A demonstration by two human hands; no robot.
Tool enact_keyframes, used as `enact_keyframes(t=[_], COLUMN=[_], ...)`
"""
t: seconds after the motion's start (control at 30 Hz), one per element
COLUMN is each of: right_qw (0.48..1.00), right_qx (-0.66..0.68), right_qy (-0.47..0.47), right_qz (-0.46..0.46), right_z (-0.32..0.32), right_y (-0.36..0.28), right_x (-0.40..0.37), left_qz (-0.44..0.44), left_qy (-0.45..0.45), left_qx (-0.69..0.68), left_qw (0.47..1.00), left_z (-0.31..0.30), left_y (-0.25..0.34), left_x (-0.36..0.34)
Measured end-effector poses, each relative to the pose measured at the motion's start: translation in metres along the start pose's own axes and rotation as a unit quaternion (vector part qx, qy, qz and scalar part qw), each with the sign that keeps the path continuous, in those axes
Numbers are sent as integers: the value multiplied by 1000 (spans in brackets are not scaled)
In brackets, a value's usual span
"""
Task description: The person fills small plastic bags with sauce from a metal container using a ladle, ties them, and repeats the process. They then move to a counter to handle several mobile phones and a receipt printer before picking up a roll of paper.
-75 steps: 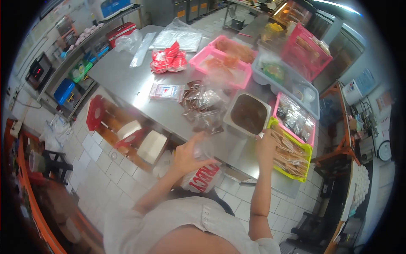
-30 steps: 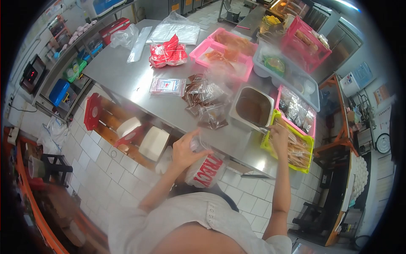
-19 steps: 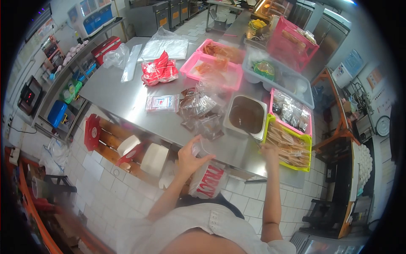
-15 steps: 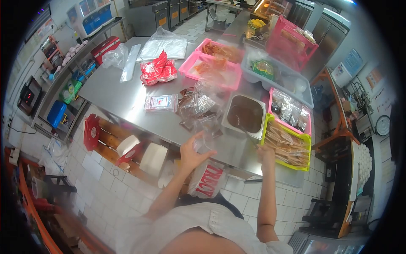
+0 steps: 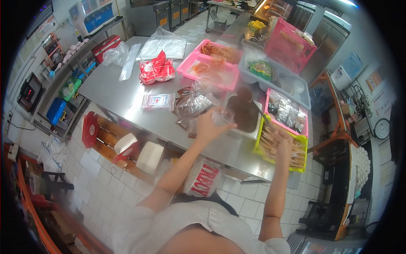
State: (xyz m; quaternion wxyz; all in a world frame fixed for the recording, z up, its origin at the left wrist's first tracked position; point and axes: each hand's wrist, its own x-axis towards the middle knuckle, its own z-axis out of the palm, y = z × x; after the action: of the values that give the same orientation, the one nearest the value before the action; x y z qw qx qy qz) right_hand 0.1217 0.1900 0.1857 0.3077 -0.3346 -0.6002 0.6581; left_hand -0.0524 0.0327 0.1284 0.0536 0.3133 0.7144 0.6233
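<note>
My left hand [image 5: 210, 128] is closed around a small clear plastic bag [image 5: 226, 117], its mouth held round at the near left edge of a steel pan. Brown sauce [image 5: 246, 116] fills part of the steel pan [image 5: 255, 134]. In my right hand [image 5: 282, 139] is the handle of a ladle [image 5: 263, 113], gripped above the yellow-green basket. The ladle's bowl sits raised over the far side of the pan, coated brown. Crumpled clear and brown plastic packaging [image 5: 192, 103] lies beyond my left hand.
Wooden utensils [image 5: 268, 144] fill the yellow-green basket [image 5: 256, 148]. Behind it stands a pink basket [image 5: 305, 127] of dark packets. Pink trays [image 5: 186, 73], a red-and-white bundle [image 5: 156, 70] and a flat packet [image 5: 158, 102] lie on the steel table [image 5: 114, 91]. Below is a lettered bag [image 5: 203, 180].
The ladle has come up out of the sauce as my right hand rose and moved right. My left hand has moved up and right with the plastic bag, to the pan's edge.
</note>
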Motion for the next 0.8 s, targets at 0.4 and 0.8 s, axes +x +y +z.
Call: enact_keyframes(t=[0.4, 0.8], right_qw=[963, 853], right_qx=[-107, -288], right_qy=[33, 110], right_qz=[-245, -422], right_z=[2, 1], right_y=[-44, -42], right_x=[-30, -35], left_qz=[117, 141], left_qy=[8, 5], left_qx=[-118, -149], left_qw=[986, 979], left_z=[13, 20], left_y=[46, 42], left_x=[24, 24])
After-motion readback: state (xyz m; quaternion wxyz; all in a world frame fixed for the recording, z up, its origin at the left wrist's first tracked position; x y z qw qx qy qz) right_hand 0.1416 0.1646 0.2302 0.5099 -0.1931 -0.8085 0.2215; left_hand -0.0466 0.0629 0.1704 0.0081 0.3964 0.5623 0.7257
